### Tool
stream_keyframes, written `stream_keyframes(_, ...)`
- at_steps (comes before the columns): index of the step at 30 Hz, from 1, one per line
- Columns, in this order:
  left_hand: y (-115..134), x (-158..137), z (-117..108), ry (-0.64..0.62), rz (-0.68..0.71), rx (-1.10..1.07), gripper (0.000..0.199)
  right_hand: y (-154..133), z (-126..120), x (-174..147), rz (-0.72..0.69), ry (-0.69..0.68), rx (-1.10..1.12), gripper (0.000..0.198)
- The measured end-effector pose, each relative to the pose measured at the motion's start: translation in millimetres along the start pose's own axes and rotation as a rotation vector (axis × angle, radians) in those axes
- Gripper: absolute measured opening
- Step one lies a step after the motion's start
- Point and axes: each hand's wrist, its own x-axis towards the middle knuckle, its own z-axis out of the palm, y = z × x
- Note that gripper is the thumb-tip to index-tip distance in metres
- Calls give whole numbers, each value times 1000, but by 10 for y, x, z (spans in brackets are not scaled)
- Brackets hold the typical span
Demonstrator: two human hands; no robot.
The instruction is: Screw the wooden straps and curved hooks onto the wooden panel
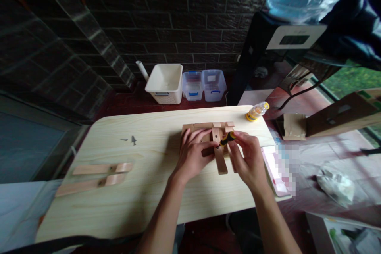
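A short screwdriver [227,139] with a yellow and black handle is pinched in the fingers of my right hand [249,156]. It slants down to the left, its tip at a pale wooden strip [220,163] with a dark hole. This strip lies across a brown box-like piece [196,126], beside a second strip [230,124] partly covered by my right hand. My left hand [192,154] grips the brown piece from the left, fingers over its top, thumb stretched toward the screwdriver tip. Any screw under the tip is too small to make out.
Two more wooden strips [94,169] with raised end blocks lie on the left of the table [149,194]. Small dark metal pieces [133,140] lie behind them. A yellow-capped clear container [257,111] stands at the back right corner. Plastic bins [165,97] sit beyond the table.
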Motion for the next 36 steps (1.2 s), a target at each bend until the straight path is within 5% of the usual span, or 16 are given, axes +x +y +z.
stream_keyframes(10,2,3,-7,-1,3,-3,21,2,27,-52,87,-63,16,32)
stream_keyframes(36,-7,1,6,-11,-7,3,22,8,-13,-30,48,-78,-67,36)
